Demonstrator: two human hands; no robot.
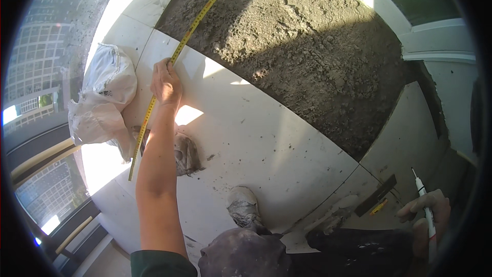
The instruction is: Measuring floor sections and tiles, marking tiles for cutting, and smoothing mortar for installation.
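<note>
A yellow tape measure (197,20) runs from the top over the edge of the pale floor tiles (287,164), beside a bed of rough grey mortar (297,56). My left hand (166,82) is closed on the tape, pressing near the tile edge; the tape's end extends below it to the left. My right hand (425,210), low at the right, grips a white pen-like tool (420,184) with a thin metal tip, held above the tiles. A flat trowel (374,195) and a small yellow object (378,206) lie to the left of that hand.
A crumpled white sack (102,97) lies at the left by glazing with railings. My dusty shoes (241,205) and dark knee (241,254) are at the bottom. A white frame (433,41) with dark glass and a wall edge bound the right side.
</note>
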